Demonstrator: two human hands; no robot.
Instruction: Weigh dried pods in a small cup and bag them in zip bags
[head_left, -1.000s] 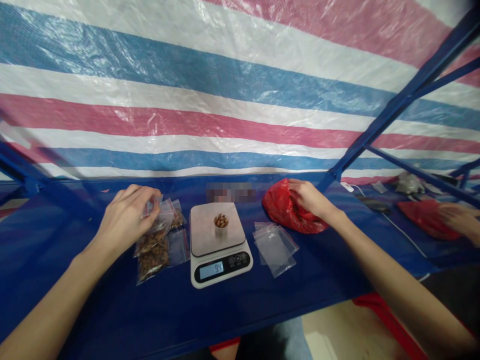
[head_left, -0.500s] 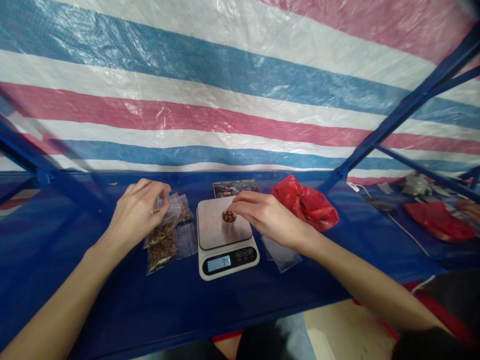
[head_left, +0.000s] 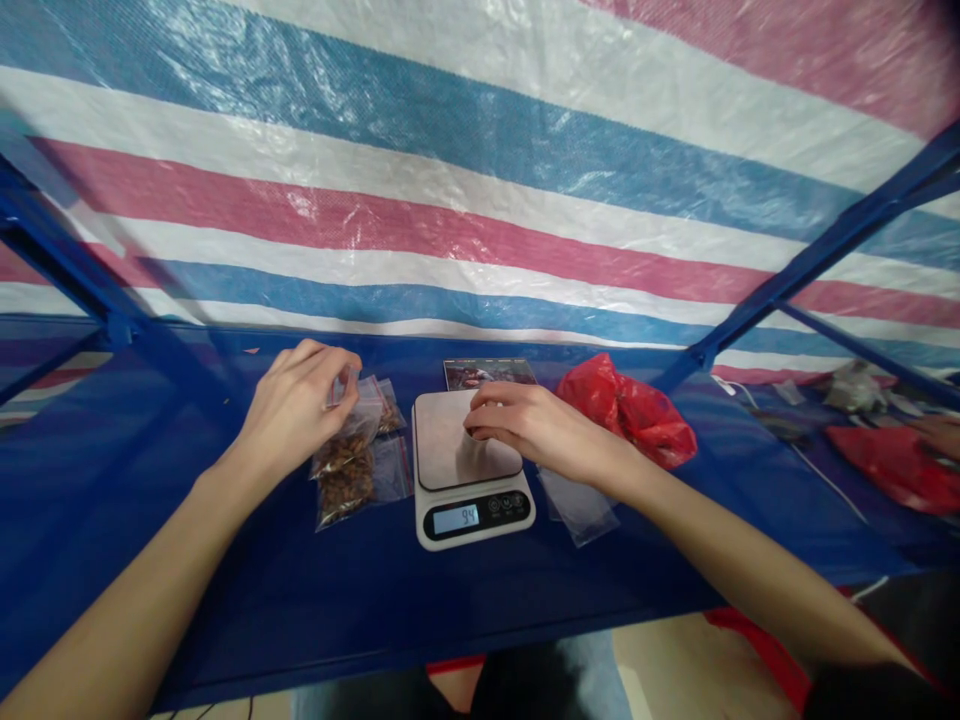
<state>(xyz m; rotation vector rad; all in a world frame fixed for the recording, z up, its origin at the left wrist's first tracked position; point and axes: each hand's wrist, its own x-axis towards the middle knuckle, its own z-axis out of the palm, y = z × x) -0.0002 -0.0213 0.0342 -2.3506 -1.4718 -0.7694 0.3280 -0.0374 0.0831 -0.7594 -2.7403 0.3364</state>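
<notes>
My right hand (head_left: pixel 517 415) is over the steel plate of a white kitchen scale (head_left: pixel 433 440), fingers curled together round a small heap of brown nuts, which they now mostly hide. Digits that look like 9.4 show on the scale's display (head_left: pixel 456 518). To the left, my left hand (head_left: pixel 304 395) is raised with thumb and fingers pinched on a small clear zip bag (head_left: pixel 347 385), partly hidden by the hand. Under and beside it lie clear zip bags of brown nuts (head_left: pixel 345 490), overlapping one another.
Right of the scale lie flat clear bags (head_left: pixel 581 508) and a crumpled red plastic bag (head_left: pixel 630 410). A dark printed card (head_left: pixel 480 373) lies behind the scale. Blue frame bars (head_left: pixel 780 290) rise on both sides; another person's hand (head_left: pixel 941 435) is at the far right beside red plastic.
My right fingers have closed down over the nuts on the scale, hiding them. The left hand keeps its pinch. The whole view has shifted slightly, and the display reads the same.
</notes>
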